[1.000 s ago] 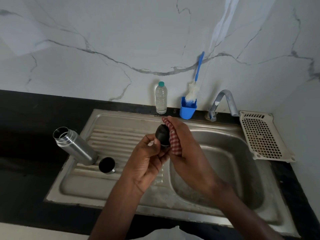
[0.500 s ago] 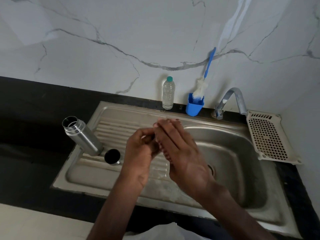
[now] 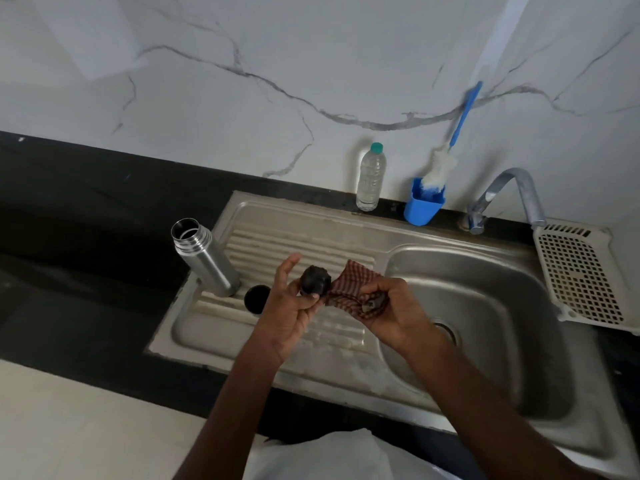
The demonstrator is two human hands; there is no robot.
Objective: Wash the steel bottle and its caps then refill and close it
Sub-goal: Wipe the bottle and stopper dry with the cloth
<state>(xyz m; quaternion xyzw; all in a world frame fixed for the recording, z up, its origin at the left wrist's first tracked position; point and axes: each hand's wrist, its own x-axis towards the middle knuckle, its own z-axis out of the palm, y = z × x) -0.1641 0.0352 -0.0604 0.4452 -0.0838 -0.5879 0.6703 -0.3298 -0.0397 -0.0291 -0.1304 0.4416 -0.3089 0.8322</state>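
Head view: I see my left hand (image 3: pixel 289 308) pinching the small round black cap (image 3: pixel 313 279) above the steel sink's drainboard (image 3: pixel 277 237), forefinger straight; my right hand (image 3: pixel 391 311) grips the red checked cloth (image 3: pixel 349 282) touching it.

The bottle (image 3: pixel 204 258) stands at the left edge of the sink's (image 3: pixel 311 216) drainboard, with a cap (image 3: pixel 256 298) just right of its base. Above the drainboard the left hand (image 3: pixel 287 306) holds a stopper (image 3: pixel 314 279), and just right of it the right hand (image 3: pixel 394 311) grips a cloth (image 3: pixel 353 284) touching the stopper. Behind the sink, along the wall, stand a water bottle (image 3: pixel 371 178), then a cup (image 3: pixel 423 206) holding a brush (image 3: pixel 446 150), then the tap (image 3: pixel 509 195); a rack (image 3: pixel 581 275) lies right of the basin (image 3: pixel 485 327).
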